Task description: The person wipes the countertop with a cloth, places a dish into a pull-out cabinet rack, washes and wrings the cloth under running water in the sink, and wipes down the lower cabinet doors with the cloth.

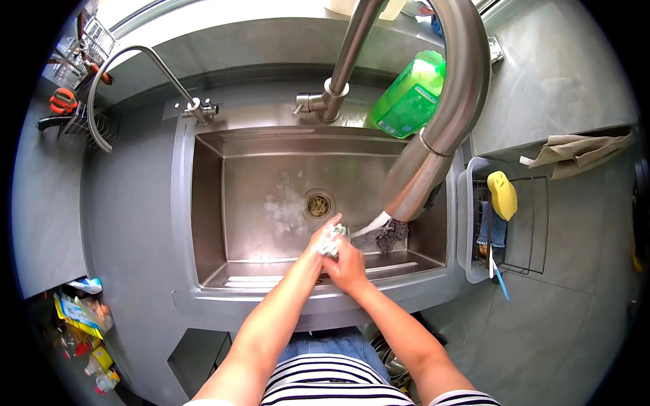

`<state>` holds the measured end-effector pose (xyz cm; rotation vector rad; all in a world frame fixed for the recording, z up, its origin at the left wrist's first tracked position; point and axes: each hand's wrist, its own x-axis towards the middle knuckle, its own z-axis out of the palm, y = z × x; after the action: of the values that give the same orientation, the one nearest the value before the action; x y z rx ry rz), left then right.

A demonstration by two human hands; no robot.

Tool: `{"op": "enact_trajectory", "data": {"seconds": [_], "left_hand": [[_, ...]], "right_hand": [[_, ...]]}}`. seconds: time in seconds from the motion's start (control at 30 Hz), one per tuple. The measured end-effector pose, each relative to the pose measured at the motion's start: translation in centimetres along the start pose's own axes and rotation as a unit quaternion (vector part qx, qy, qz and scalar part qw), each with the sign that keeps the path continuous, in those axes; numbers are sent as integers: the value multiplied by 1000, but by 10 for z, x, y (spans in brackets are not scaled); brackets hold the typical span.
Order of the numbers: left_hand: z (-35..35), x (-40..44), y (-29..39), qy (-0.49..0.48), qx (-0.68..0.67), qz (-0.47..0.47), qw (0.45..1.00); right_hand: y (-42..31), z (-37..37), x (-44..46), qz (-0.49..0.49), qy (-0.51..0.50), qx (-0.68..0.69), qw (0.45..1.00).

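Observation:
Over the front part of a steel sink, my left hand and my right hand come together around a small whitish, crumpled item, perhaps a cloth or foam. Fingers of both hands are closed on it, and its shape is mostly hidden. A stream of water runs from the large faucet head toward my hands. Right of them, a dark grey mesh scrubber lies in the sink. Behind my hands is the drain with some yellowish bits in it.
A green soap bottle stands behind the sink. At the right, a rack holds a yellow sponge and a brush. A thin curved tap and orange-handled scissors are at the left. A brown cloth hangs right.

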<state>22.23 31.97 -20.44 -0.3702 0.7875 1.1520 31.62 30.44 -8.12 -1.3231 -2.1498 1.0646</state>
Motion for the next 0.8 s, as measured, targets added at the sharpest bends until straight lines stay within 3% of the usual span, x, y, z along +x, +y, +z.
{"op": "enact_trajectory", "data": {"seconds": [0.03,0.07,0.1,0.13,0.2,0.3,0.4,0.43,0.53,0.57,0.67,0.7,0.8], "left_hand": [[-1,-9,-1,-74,-22,-12,997],[6,-12,-7,-40,5,14,999],[35,-31,-7,-6,33,40,999],[51,-41,-7,28,62,66,995],[40,-36,-10,8,76,48,996],[74,-77,8,-52,37,-7,998],[40,-48,7,-120,19,-145,982],[36,-47,8,-83,40,-155,984],[47,-41,0,-65,-10,-105,992],[52,-44,-6,-53,15,-71,996],[42,-20,-31,32,49,47,997],[41,-20,-28,-11,50,60,997],[56,-33,-30,121,142,66,980]], "right_hand": [[11,-3,6,43,-7,-25,999],[27,-3,14,84,-12,-50,995],[49,7,18,117,52,-153,980],[58,2,24,161,3,-75,984],[81,15,28,132,94,87,983],[59,-12,35,126,31,233,964],[42,-27,24,-124,-74,36,989],[36,-33,26,-182,-69,3,981],[43,-43,21,-221,-25,-130,966],[53,-38,19,-220,-7,-106,970],[70,-14,23,-150,39,-11,988],[65,-14,25,-68,9,2,998],[49,-12,29,142,12,131,981]]}}
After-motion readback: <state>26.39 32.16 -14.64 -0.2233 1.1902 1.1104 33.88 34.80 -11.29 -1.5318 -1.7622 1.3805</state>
